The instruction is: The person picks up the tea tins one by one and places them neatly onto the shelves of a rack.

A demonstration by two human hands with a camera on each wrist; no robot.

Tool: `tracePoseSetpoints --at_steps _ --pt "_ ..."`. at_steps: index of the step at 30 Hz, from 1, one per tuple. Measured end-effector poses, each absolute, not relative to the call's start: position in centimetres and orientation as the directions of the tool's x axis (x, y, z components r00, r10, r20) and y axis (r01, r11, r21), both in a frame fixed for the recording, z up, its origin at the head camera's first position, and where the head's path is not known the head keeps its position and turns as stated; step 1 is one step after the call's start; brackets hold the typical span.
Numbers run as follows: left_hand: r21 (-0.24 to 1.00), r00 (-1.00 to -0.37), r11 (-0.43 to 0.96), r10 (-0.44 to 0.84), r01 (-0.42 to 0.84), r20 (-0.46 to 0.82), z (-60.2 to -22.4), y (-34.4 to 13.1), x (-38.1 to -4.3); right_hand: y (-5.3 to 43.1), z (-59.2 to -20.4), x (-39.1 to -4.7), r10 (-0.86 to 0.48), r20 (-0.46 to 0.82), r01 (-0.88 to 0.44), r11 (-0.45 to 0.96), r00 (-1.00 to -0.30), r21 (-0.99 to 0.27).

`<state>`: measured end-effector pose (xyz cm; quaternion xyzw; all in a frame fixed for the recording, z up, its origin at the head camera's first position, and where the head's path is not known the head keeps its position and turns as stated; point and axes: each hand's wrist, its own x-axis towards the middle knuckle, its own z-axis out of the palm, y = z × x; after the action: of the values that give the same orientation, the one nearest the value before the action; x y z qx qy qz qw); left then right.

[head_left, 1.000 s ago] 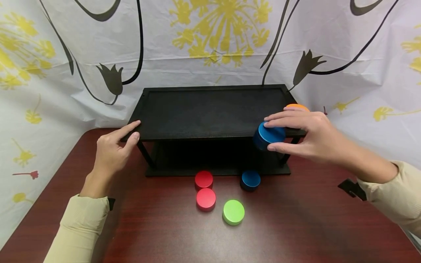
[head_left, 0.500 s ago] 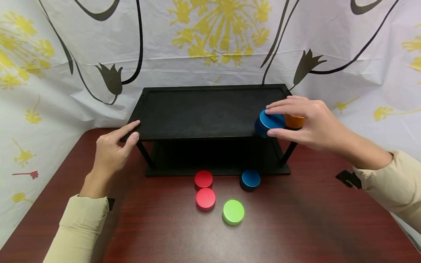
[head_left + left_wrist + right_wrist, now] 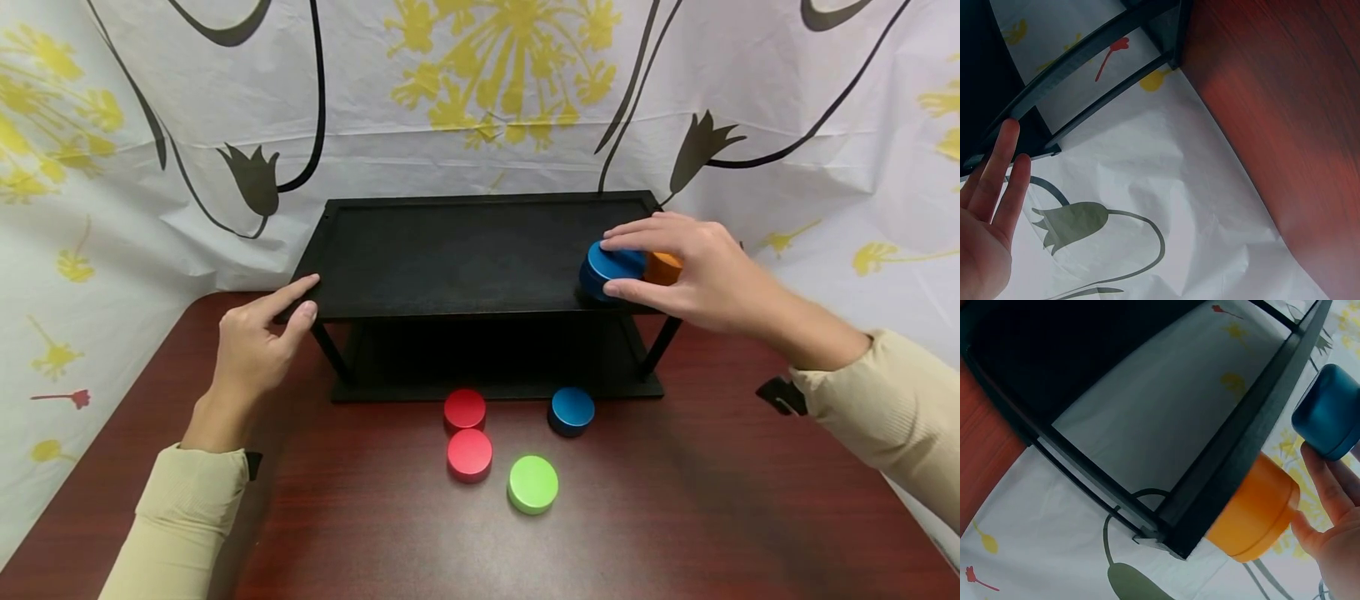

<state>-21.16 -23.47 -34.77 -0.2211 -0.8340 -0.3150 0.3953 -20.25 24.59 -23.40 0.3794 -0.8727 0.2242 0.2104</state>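
A blue lidded canister [image 3: 611,268] is gripped between the thumb and fingers of my right hand [image 3: 701,265]. It hangs close over the front right of a black two-tier shelf's top board [image 3: 465,258]; the right wrist view shows a gap between the blue canister [image 3: 1327,415] and the shelf edge. An orange canister [image 3: 1255,509] stands on that board at its right end, partly hidden behind my hand in the head view. My left hand [image 3: 255,346] rests at the shelf's front left corner, straight fingers [image 3: 1004,147] touching the edge.
On the dark red table [image 3: 375,517], in front of the shelf, stand two red round containers [image 3: 465,408], a smaller blue one [image 3: 572,410] and a light green one [image 3: 532,483]. A patterned white cloth [image 3: 480,100] hangs behind and at both sides.
My right hand has risen and moved back with the blue canister, from in front of the shelf's edge to over its top board. The left hand has stayed put.
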Motion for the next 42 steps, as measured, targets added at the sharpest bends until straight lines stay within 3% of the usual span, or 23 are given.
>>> tracePoseSetpoints --at_steps 42 --pt "0.347 -0.595 0.703 0.135 0.621 0.793 -34.5 -23.7 -21.2 24.3 -23.9 -22.2 -0.564 0.448 -0.708 0.649 -0.694 -0.279"
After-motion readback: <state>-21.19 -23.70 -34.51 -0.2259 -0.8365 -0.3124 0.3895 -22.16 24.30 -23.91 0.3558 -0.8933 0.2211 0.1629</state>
